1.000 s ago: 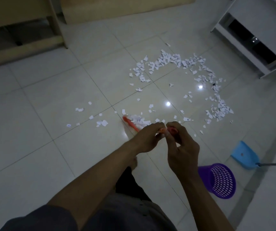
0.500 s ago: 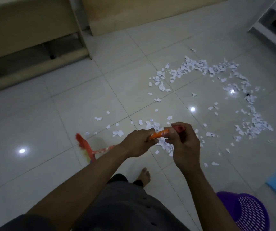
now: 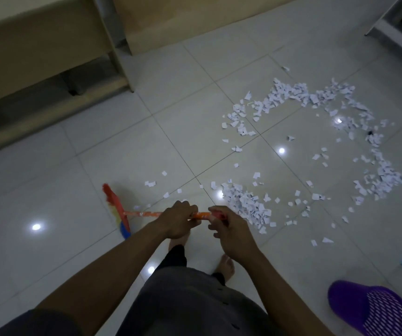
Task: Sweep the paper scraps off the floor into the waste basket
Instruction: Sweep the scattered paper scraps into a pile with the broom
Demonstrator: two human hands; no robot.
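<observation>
Pale glossy floor tiles (image 3: 98,146) run out under me, strewn with paper scraps (image 3: 243,204) in a loose ring, 1 gathered heap just ahead of my hands. None are in the purple waste basket (image 3: 374,309) at lower right; most sweeping remains. My left hand (image 3: 178,220) and right hand (image 3: 231,229) each keep a closed grip on the orange broom (image 3: 144,213). Since half a second ago its head has swung further left, beyond the outlying scraps.

Office: tiled floor (image 3: 98,146), wooden desks (image 3: 37,52)
</observation>
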